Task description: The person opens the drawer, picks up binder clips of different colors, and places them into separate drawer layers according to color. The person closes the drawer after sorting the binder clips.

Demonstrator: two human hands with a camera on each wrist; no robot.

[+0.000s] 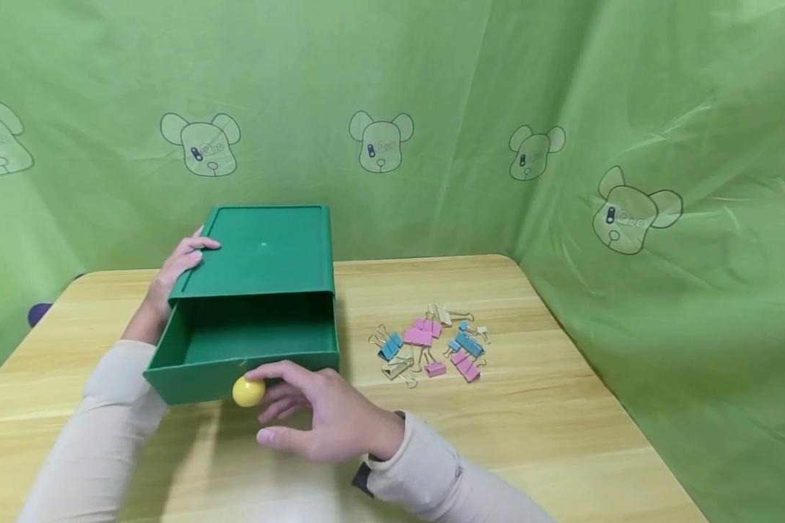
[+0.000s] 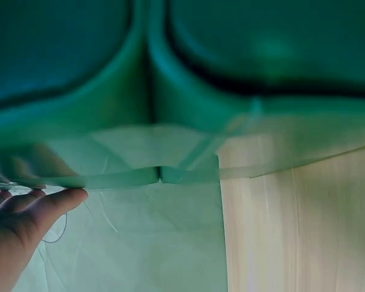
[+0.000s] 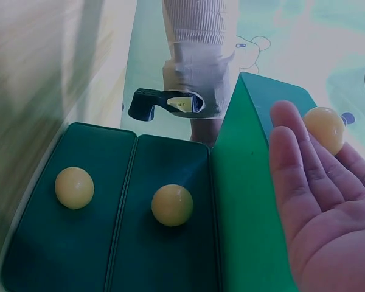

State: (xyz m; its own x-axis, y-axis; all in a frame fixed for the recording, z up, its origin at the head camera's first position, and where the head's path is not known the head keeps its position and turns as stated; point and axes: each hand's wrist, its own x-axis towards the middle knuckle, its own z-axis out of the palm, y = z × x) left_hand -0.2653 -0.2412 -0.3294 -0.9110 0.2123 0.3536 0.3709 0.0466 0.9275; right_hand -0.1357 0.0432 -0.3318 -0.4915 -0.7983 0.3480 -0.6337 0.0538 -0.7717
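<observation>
A green drawer unit stands on the left half of the table, its top drawer pulled partway out and bare inside. My left hand rests against the unit's left side, fingertips at the top edge. In front of the drawer, my right hand has its index fingertip at the round yellow knob; the thumb stands apart from it. The right wrist view shows the fingers extended beside that knob. Below are two pushed-in drawers with yellow knobs, one knob beside another knob.
Several pink, blue and cream binder clips, including a pink clip and a blue clip, lie right of the unit on the wooden table. A green curtain with mouse-head drawings hangs behind and along the right.
</observation>
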